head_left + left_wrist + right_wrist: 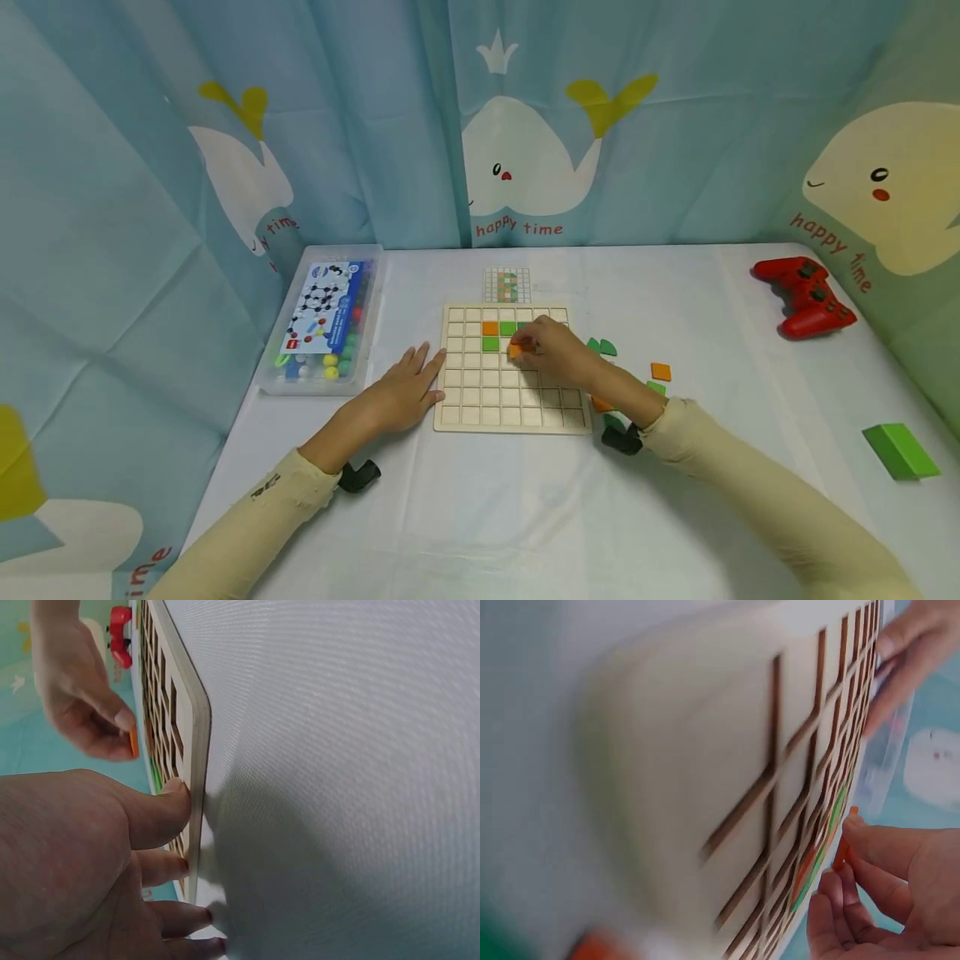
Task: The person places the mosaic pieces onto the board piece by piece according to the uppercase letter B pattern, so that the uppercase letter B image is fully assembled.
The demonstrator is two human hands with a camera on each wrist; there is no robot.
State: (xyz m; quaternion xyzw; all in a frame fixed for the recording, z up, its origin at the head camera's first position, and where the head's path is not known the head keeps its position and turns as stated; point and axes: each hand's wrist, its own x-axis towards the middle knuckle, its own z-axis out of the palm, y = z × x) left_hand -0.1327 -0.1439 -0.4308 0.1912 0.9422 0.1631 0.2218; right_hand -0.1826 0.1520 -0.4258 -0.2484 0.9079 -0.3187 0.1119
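Observation:
A wooden grid board (468, 400) lies on the table. Near its top row sit an orange square tile (490, 328), a green tile (507, 327) and, one row lower, another green tile (491, 343); a darker green piece is partly covered by my right hand. That right hand (557, 350) pinches an orange square tile (843, 848) between thumb and fingers, just over the board's second filled row. My left hand (405, 390) lies with fingers spread at the board's left edge, thumb and fingertips touching it, as the left wrist view (161, 817) shows too.
A small pattern card (507, 285) lies behind the board. Loose orange and green pieces, such as an orange tile (661, 372), lie right of it, some under my forearm. A clear plastic case (322, 321) is at left; a red game controller (804, 296) and green block (900, 451) at right.

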